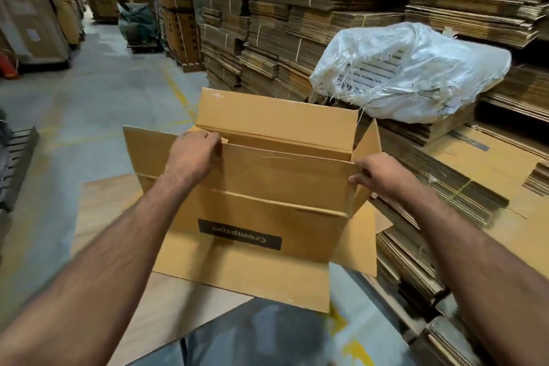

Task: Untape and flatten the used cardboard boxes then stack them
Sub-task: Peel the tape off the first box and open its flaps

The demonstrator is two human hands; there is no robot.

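Right now my left hand [193,154] and right hand [377,175] each grip an upper corner of the box [267,187], its flaps open, held over a flat sheet [101,211]. I judge flattening comes next: push opposite corners together. Beyond it lies the flattened stack [463,187].

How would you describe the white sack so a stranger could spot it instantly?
Look right of the open box held in both hands, to the low stacks of flattened cardboard. On top lies the white sack: shiny, frayed woven plastic, the only white thing among brown.
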